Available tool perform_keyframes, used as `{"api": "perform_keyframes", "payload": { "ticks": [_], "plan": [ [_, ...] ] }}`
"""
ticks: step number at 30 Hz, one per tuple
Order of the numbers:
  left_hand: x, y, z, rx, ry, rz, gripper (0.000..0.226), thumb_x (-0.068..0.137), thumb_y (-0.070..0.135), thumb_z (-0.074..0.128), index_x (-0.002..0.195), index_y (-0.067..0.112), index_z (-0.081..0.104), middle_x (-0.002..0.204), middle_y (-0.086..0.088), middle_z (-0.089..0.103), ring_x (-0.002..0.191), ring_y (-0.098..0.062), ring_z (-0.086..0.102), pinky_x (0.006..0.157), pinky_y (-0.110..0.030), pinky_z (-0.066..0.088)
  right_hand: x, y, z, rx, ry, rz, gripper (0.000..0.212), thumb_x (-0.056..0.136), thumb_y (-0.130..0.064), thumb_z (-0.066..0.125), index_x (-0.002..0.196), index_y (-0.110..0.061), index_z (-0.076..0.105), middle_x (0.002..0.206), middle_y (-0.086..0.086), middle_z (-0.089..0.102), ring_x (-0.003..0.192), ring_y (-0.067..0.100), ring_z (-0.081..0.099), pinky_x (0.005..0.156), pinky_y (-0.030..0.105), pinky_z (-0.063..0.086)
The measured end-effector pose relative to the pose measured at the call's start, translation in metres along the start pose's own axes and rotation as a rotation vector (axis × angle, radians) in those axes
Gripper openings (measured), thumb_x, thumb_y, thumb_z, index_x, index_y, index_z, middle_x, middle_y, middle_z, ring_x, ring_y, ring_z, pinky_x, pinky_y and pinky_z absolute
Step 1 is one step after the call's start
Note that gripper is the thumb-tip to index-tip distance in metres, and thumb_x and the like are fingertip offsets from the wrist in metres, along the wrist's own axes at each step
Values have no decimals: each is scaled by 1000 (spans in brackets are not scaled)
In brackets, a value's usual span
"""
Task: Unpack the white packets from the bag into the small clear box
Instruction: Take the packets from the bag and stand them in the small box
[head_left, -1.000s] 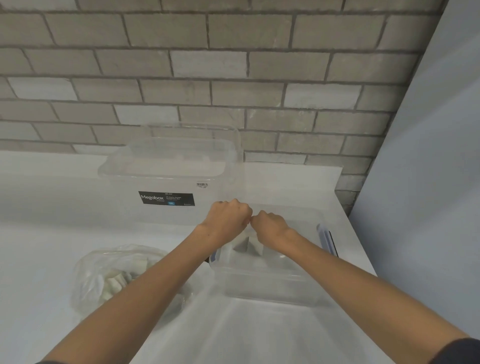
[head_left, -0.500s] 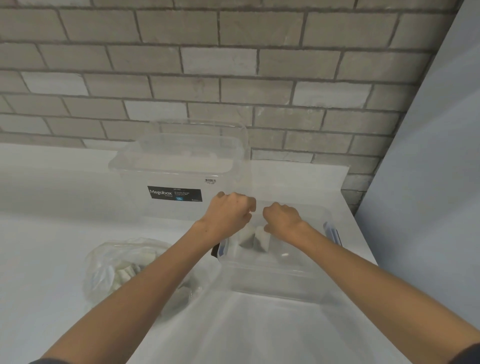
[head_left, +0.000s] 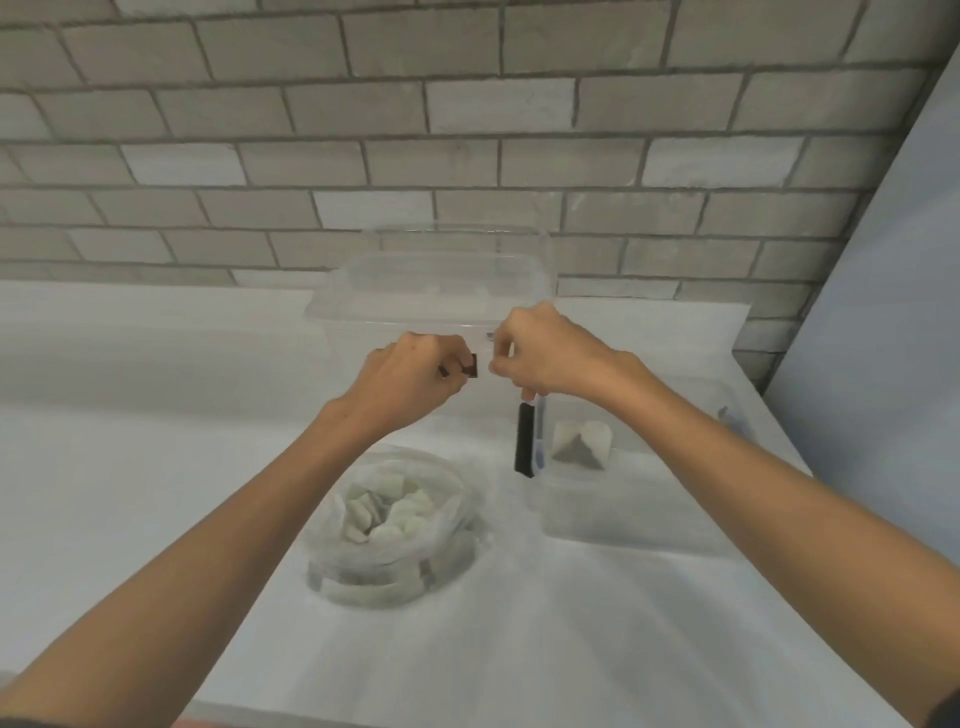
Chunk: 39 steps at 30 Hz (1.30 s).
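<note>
A clear plastic bag (head_left: 390, 525) with several white packets lies on the white table, just below my hands. The small clear box (head_left: 631, 517) stands to its right, with a black latch (head_left: 524, 440) on its left side and white packets (head_left: 581, 442) inside at the far end. My left hand (head_left: 415, 376) and my right hand (head_left: 553, 353) hover close together above the table, beyond the bag and left of the small box. Both are curled into fists, and I see nothing held in either.
A large clear storage box (head_left: 436, 291) with a dark label stands right behind my hands, against the brick wall. A pale blue-grey panel (head_left: 883, 312) closes off the right side. The table's right edge runs just past the small box.
Both hands have left the small clear box and moved left, now above the bag's far side. They stay curled. My view has shifted right and down, bringing the bag to the centre.
</note>
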<state>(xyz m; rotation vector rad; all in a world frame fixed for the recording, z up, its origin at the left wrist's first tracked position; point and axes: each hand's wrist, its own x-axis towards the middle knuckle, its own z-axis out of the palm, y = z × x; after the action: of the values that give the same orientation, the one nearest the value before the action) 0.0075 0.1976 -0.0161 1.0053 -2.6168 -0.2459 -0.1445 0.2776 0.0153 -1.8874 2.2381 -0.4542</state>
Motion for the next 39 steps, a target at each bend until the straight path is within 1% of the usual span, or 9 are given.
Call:
{"api": "perform_keyframes", "payload": {
  "ticks": [7,12,17,21,24,28,31,36,39],
  "plan": [
    [-43,-69,-5,-12,-251,-108,12,87,27,57,90,28,68,93,11,68,93,-16,60,80,-34,50,3,-60,60,75,-186,-14,15,89,-10,54,92,-5,67,77,10,66,58,18,71,64,37,61],
    [-67,-93,17,-66,-375,-56,16,84,15,57,88,22,71,91,6,70,92,-14,60,85,-39,53,2,-75,109,37,-309,11,21,90,-4,50,102,-5,66,99,13,63,66,23,72,62,32,58],
    [-79,-99,35,-91,-332,-12,23,86,9,55,102,18,69,101,1,68,96,-16,61,81,-31,50,-3,-73,132,-130,-286,101,27,92,2,49,115,-6,59,121,14,46,93,33,64,81,37,52],
    [-84,-102,46,-172,-247,43,25,86,8,59,109,15,67,107,-1,68,98,-16,63,88,-30,50,-4,-69,143,-109,-236,140,21,90,-1,51,106,-5,64,116,15,53,93,33,61,80,38,53],
    [-88,-103,51,-253,-209,56,23,87,8,58,108,13,67,107,0,68,98,-13,62,87,-22,47,-4,-65,144,2,-180,168,18,89,-4,50,95,-7,67,108,15,59,84,32,63,78,40,55],
    [-90,-108,50,-461,-118,-29,22,87,7,59,105,14,67,101,3,69,91,-11,65,82,-19,49,-4,-64,128,206,-98,197,20,90,-4,46,81,-10,63,86,10,67,55,17,64,46,18,46],
    [-89,-110,46,-623,-57,-153,22,89,13,61,111,17,63,99,2,68,88,-11,65,69,-4,44,-9,-67,116,391,-47,234,15,90,-3,48,83,-10,59,77,13,68,56,16,66,42,18,43],
    [-91,-114,45,-870,-91,-314,24,92,25,60,116,22,61,96,2,69,94,-16,67,85,-34,54,-18,-65,116,747,-47,286,10,95,-3,50,88,-5,58,80,12,64,70,22,71,55,24,54],
    [-91,-111,41,-1038,-91,-334,11,93,22,61,102,17,65,91,-9,70,83,-17,70,78,-33,56,-22,-62,121,940,-75,290,10,97,-4,52,87,-5,56,80,18,63,71,22,71,58,24,56]
  ]
}}
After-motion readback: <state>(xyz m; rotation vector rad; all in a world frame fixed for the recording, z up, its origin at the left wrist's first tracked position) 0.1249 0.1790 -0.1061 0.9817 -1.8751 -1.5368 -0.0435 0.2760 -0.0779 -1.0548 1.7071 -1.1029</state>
